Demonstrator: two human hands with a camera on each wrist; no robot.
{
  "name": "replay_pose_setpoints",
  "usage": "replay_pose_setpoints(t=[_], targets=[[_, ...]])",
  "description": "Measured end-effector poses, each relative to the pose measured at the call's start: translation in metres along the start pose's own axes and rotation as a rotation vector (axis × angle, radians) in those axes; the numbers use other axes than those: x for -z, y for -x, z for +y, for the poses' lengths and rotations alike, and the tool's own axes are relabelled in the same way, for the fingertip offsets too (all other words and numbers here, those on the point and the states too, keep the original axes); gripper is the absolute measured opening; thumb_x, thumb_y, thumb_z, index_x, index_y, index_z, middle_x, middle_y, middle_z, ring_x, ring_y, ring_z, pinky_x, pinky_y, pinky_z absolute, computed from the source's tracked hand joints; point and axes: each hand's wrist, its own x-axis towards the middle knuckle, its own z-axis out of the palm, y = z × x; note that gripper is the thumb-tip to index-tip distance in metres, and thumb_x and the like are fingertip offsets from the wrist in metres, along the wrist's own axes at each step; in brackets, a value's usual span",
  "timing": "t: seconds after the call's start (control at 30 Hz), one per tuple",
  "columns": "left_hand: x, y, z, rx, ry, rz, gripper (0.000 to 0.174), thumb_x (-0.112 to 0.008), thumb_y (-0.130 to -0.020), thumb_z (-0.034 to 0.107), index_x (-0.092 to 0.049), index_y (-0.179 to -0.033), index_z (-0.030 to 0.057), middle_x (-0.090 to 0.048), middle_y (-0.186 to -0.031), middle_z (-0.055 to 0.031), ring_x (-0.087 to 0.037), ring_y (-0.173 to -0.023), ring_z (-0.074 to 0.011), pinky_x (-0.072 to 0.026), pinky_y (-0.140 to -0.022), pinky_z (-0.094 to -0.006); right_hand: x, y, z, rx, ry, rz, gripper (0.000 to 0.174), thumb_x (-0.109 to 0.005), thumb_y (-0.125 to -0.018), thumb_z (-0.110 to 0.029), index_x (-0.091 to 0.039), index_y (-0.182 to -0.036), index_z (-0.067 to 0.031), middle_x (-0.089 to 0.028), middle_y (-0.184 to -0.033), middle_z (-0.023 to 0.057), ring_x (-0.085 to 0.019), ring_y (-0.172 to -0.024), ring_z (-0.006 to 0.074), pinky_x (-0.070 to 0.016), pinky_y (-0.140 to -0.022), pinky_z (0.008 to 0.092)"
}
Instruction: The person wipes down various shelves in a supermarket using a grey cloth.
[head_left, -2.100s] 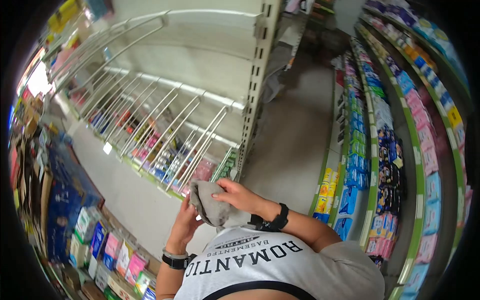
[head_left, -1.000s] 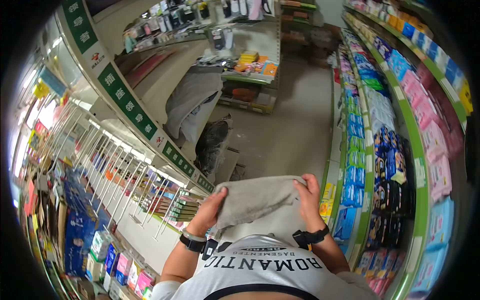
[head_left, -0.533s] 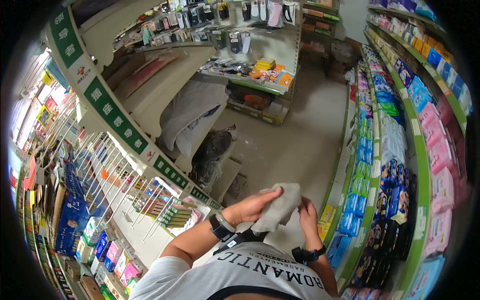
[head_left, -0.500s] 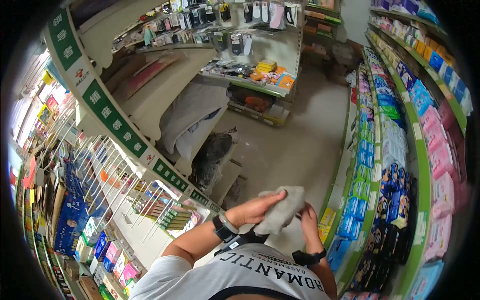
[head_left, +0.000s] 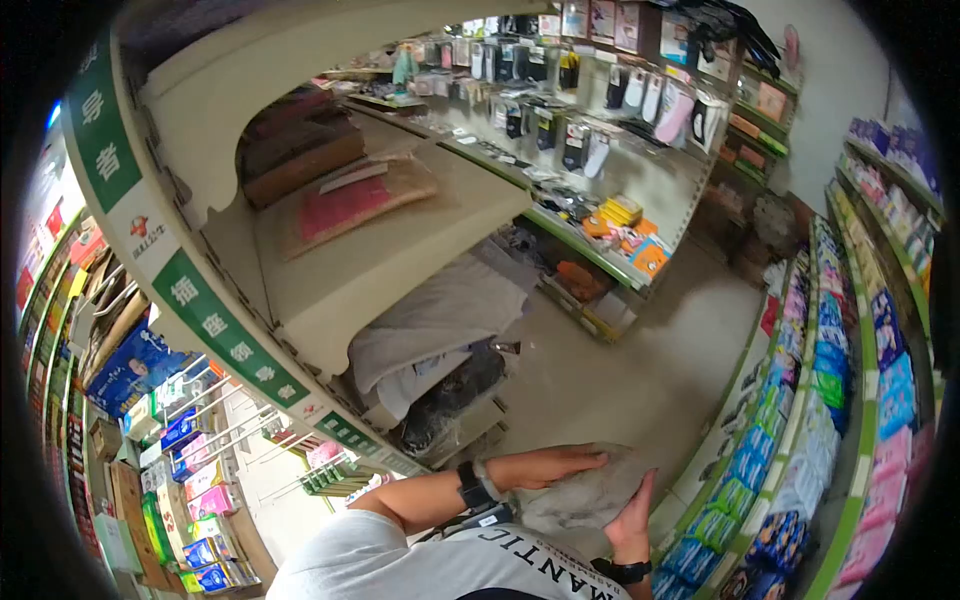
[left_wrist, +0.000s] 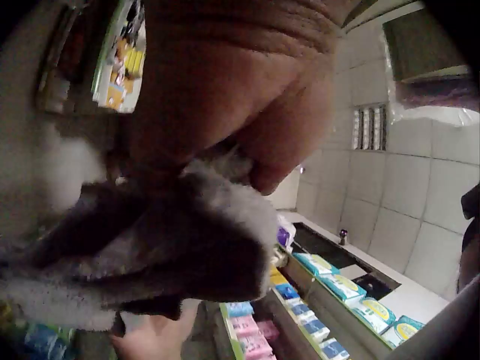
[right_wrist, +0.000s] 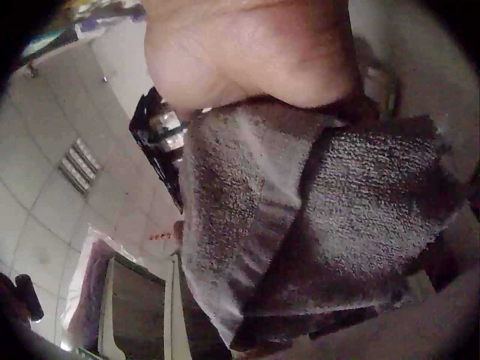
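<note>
A grey terry towel (head_left: pixel 588 500) is held between both hands in front of the shirt, low in the head view. My left hand (head_left: pixel 548 466) lies along its left side; in the left wrist view its thumb and fingers pinch a bunched part of the towel (left_wrist: pixel 229 202). At the other side my right hand (head_left: pixel 631 517) grips it with the thumb pointing up. The right wrist view shows the towel (right_wrist: pixel 255 165) folded over in layers with a hemmed edge, hiding the right fingers.
A white shelf unit (head_left: pixel 400 270) on the left bears a flat pink-and-brown package (head_left: pixel 350 203), with grey cloth (head_left: pixel 440 310) on its lower shelf. Socks (head_left: pixel 675 115) hang behind. Shelves of colourful packs (head_left: pixel 800 480) line the right side of the aisle floor (head_left: pixel 640 385).
The view has turned left and forward to the shelves. The towel went from folded, to spread between both hands, to bunched, and now lies wider and lower between them.
</note>
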Motion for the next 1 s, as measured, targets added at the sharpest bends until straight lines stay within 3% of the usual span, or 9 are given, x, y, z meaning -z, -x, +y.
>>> replay_pose_setpoints(t=[0.23,0.3,0.4,0.53,0.67,0.73,0.8,0.9,1.0], targets=[[0.067,0.000,-0.063,0.007,0.070,0.319,0.060,-0.055,-0.106,0.031,-0.034,-0.157,0.0085,-0.049,-0.148,-0.0140,-0.046,-0.134,-0.0229,-0.0380,-0.111,-0.0370,-0.034,-0.077,-0.014,-0.205,0.509,-0.084,0.045,-0.068,-0.095,-0.010,-0.054,-0.136,0.0024,-0.064,-0.126,0.0142,-0.065,-0.112,0.0256,-0.0549,-0.096,0.0396],[0.061,0.015,-0.060,0.168,-0.319,0.599,0.060,-0.056,-0.106,0.028,-0.033,-0.157,0.0068,-0.049,-0.147,-0.0133,-0.048,-0.132,-0.0226,-0.0387,-0.110,-0.0356,-0.038,-0.089,-0.012,-0.237,0.502,-0.110,0.045,-0.068,-0.094,-0.009,-0.054,-0.135,0.0024,-0.065,-0.125,0.0133,-0.065,-0.112,0.0258,-0.0545,-0.096,0.0400],[0.065,0.032,-0.130,0.039,-0.632,0.897,0.063,-0.057,-0.105,0.030,-0.032,-0.156,0.0047,-0.048,-0.148,-0.0125,-0.049,-0.132,-0.0215,-0.0391,-0.110,-0.0349,-0.043,-0.107,-0.004,-0.256,0.499,-0.162,0.045,-0.069,-0.093,-0.009,-0.055,-0.134,0.0017,-0.066,-0.123,0.0118,-0.065,-0.110,0.0254,-0.0543,-0.095,0.0398],[0.024,0.080,-0.138,-0.086,0.083,0.904,0.067,-0.059,-0.102,0.040,-0.036,-0.155,0.0054,-0.050,-0.147,-0.0120,-0.047,-0.136,-0.0217,-0.0394,-0.112,-0.0367,-0.056,-0.133,0.022,-0.360,0.702,-0.237,0.042,-0.070,-0.093,-0.013,-0.059,-0.131,0.0003,-0.068,-0.119,0.0084,-0.065,-0.105,0.0209,-0.0539,-0.091,0.0365],[-0.040,0.116,-0.117,0.202,0.195,1.176,0.054,-0.046,-0.109,0.035,-0.039,-0.153,0.0058,-0.051,-0.146,-0.0149,-0.056,-0.128,-0.0228,-0.0452,-0.107,-0.0371,-0.090,-0.123,0.071,-0.595,1.137,-0.743,0.035,-0.070,-0.094,-0.013,-0.064,-0.125,0.0014,-0.070,-0.115,0.0072,-0.066,-0.100,0.0182,-0.0528,-0.090,0.0338],[-0.069,0.134,-0.150,-0.030,0.634,1.371,0.049,-0.042,-0.109,0.038,-0.048,-0.146,0.0065,-0.057,-0.138,-0.0149,-0.062,-0.118,-0.0242,-0.0506,-0.102,-0.0378,-0.130,-0.086,0.086,-0.675,1.269,-1.217,0.046,-0.067,-0.099,-0.020,-0.056,-0.138,0.0014,-0.064,-0.129,0.0088,-0.061,-0.112,0.0166,-0.0506,-0.096,0.0317],[-0.098,0.155,-0.171,-0.148,0.718,1.462,0.046,-0.042,-0.108,0.037,-0.050,-0.142,0.0069,-0.059,-0.134,-0.0152,-0.064,-0.116,-0.0257,-0.0523,-0.101,-0.0399,-0.112,-0.053,0.133,-0.763,0.830,-1.466,0.060,-0.062,-0.102,-0.025,-0.040,-0.153,-0.0017,-0.049,-0.148,0.0093,-0.052,-0.127,0.0164,-0.0456,-0.105,0.0313],[-0.140,0.183,-0.174,-0.601,0.979,1.543,0.042,-0.043,-0.107,0.035,-0.054,-0.136,0.0066,-0.062,-0.129,-0.0159,-0.065,-0.113,-0.0316,-0.0555,-0.098,-0.0473,-0.138,-0.008,0.140,-0.980,0.909,-1.687,0.069,-0.061,-0.103,-0.024,-0.026,-0.160,-0.0057,-0.035,-0.158,0.0088,-0.040,-0.140,0.0184,-0.0399,-0.112,0.0330],[-0.169,0.207,-0.161,-0.828,0.993,1.502,0.043,-0.043,-0.106,0.036,-0.055,-0.134,0.0061,-0.062,-0.130,-0.0165,-0.066,-0.112,-0.0327,-0.0558,-0.098,-0.0486,-0.152,0.015,0.161,-0.809,0.961,-2.050,0.070,-0.062,-0.102,-0.022,-0.026,-0.160,-0.0059,-0.036,-0.157,0.0100,-0.038,-0.143,0.0197,-0.0385,-0.115,0.0357]])
